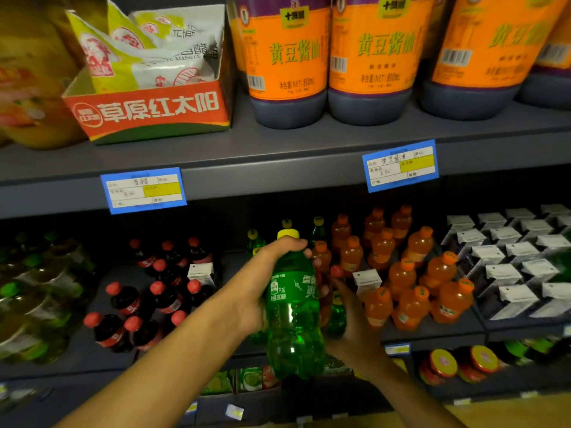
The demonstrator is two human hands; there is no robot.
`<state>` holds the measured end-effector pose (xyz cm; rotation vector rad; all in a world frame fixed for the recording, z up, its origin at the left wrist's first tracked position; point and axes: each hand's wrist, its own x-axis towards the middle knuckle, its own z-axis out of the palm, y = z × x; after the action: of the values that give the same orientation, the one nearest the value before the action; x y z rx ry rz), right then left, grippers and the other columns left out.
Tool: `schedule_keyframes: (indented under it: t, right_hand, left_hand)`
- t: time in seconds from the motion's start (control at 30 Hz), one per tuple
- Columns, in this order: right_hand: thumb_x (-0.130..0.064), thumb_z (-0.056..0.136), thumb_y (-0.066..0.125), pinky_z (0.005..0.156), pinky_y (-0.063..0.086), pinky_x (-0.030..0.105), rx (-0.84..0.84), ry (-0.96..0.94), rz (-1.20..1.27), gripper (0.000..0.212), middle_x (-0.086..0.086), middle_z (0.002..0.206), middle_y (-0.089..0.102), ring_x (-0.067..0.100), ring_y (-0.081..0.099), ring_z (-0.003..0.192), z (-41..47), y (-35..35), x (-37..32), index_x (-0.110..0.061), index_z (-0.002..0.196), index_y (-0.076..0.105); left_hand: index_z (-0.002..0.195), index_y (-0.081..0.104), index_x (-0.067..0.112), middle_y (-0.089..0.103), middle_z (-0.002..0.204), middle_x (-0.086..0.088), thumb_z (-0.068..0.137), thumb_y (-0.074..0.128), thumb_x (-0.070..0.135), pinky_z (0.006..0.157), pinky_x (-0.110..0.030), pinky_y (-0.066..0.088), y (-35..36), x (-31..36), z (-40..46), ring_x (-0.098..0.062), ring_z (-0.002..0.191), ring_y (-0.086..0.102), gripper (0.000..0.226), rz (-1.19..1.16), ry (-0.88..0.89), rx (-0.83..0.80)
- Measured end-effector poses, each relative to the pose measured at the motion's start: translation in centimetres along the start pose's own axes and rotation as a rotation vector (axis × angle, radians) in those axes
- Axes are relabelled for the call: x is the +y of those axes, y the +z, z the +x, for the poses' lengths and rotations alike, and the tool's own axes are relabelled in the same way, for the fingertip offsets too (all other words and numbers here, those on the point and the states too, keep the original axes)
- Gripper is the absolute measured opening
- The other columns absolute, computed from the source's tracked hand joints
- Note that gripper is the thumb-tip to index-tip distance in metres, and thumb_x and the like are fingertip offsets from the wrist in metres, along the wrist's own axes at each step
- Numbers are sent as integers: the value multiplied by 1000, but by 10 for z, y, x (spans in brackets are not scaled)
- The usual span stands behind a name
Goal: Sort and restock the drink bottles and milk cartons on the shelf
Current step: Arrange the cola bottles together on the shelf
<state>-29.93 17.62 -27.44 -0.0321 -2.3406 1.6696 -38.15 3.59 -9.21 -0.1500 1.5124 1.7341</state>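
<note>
Green bottle: I see a translucent green plastic soda bottle with a yellow cap (293, 307), upright, held in front of the middle shelf, its white-printed green label facing me.
Left hand: my left hand (262, 282) wraps the bottle's shoulder and neck from the left, fingers curled over the top just under the cap.
Right hand: my right hand (349, 322) reaches in from the right, behind and beside the held bottle; its fingers curl round a second small green bottle with a yellow cap (337, 313) standing on the shelf.
Orange group: small orange plastic bottles with orange caps (411, 273) stand in rows just right of my hands.
Cola group: dark cola bottles with red caps (154, 298) stand to the left.
Cartons: white-topped dark milk cartons (519, 267) fill the right end; one stray carton (367, 281) sits among the orange bottles, another (200, 271) among the cola.
Surface: dark grey metal shelf (234, 355), dimly lit.
Upper shelf: large soy sauce jugs with orange labels (287, 57), a red cardboard box of sachets (148, 109), two blue price tags (143, 190).
</note>
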Motion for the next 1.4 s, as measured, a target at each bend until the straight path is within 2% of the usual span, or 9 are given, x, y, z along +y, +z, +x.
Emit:
schedule_keyframes:
  t: [0.1,0.17,0.23,0.33,0.47,0.73,0.83,1.1,1.4]
  right_hand:
    - [-63,69,75,88,41,0,-12,-32,53,83,-43,129,49,-19,51,116,9,15,-32,-62,137,27]
    - [-70,72,67,80,44,-1,30,-53,43,66,-44,114,58,-21,57,102,11,18,-43,-50,130,42]
    - [-67,67,73,77,45,-1,78,-19,69,63,-43,106,62,-21,59,96,10,18,-46,-43,120,49]
    - [-39,56,85,81,52,14,110,85,81,61,-30,101,69,-8,66,93,5,14,-38,-41,110,57]
    - [-10,65,87,80,53,33,68,167,95,45,-7,79,70,1,67,78,1,1,-44,-33,93,60]
    - [-8,71,84,61,48,8,-62,205,201,46,-13,91,68,-9,65,81,-16,6,-81,-33,101,59]
    - [-11,70,85,66,49,9,-139,171,190,48,-8,97,70,-5,66,86,-20,16,-94,-29,108,61]
    - [-12,66,89,62,48,8,-210,140,167,45,-27,85,70,-7,66,79,-18,86,-126,-31,95,60]
    - [-14,65,89,62,51,9,-283,141,214,47,-10,88,74,-1,69,81,-19,211,-182,-29,101,63]
  left_hand:
    - [53,51,9,48,51,-14,105,29,4,67,-25,41,-15,-8,-10,-18,50,53,57,61,161,-67]
    - [58,52,11,50,51,-14,106,32,7,75,-25,50,-21,-11,-14,-18,58,56,52,70,159,-28]
    - [65,52,7,60,51,-9,105,34,9,59,-21,51,-22,-15,-18,-14,49,60,45,138,135,-68]
    - [58,68,9,67,84,-13,99,49,19,64,-29,48,-19,-15,-23,-23,66,62,46,54,58,-55]
    - [69,75,24,72,116,-6,77,67,30,66,-33,55,-34,-28,-46,-20,74,70,13,-135,289,-56]
    - [81,72,16,73,93,-5,72,73,27,68,-36,54,-93,-48,-70,-23,74,70,14,-210,535,245]
    - [86,71,13,71,92,-6,69,77,31,68,-36,54,-112,-57,-86,-23,75,69,25,-216,555,274]
    - [85,76,16,72,88,-9,71,77,37,65,-38,56,-175,-78,-134,-24,77,69,26,-144,612,372]
    - [85,77,18,74,89,-10,73,77,36,65,-38,57,-298,-86,-190,-24,80,71,22,-161,576,470]
